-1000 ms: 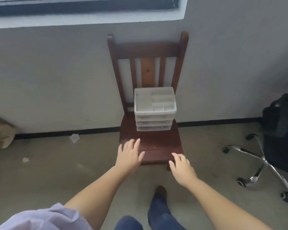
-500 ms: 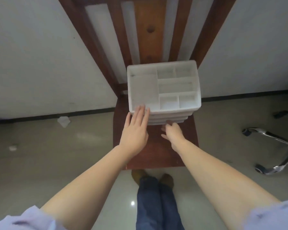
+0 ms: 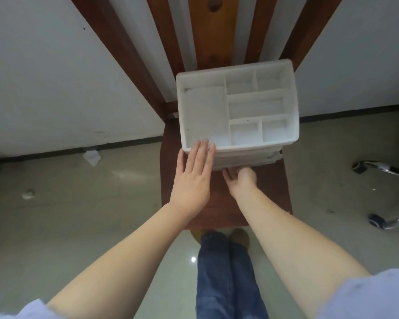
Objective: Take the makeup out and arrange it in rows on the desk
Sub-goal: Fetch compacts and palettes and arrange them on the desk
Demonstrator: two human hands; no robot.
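A white plastic makeup organizer stands on the seat of a dark wooden chair. Its top tray is split into several compartments, and no makeup shows in them. Below the tray are stacked drawers, their contents hidden. My left hand lies flat with straight fingers, the fingertips touching the tray's front left rim. My right hand is lower, its fingers curled at the front of the lowest drawer, fingertips hidden under the drawer edge.
The chair's slatted back stands against a white wall. The chrome base and castors of an office chair sit on the floor to the right. Crumpled paper scraps lie on the floor at left. My legs and shoes are just before the chair.
I have come close to the chair and now look down on the organizer. Both hands moved from the seat's front edge up to the organizer's front and barely shifted over the last half second.
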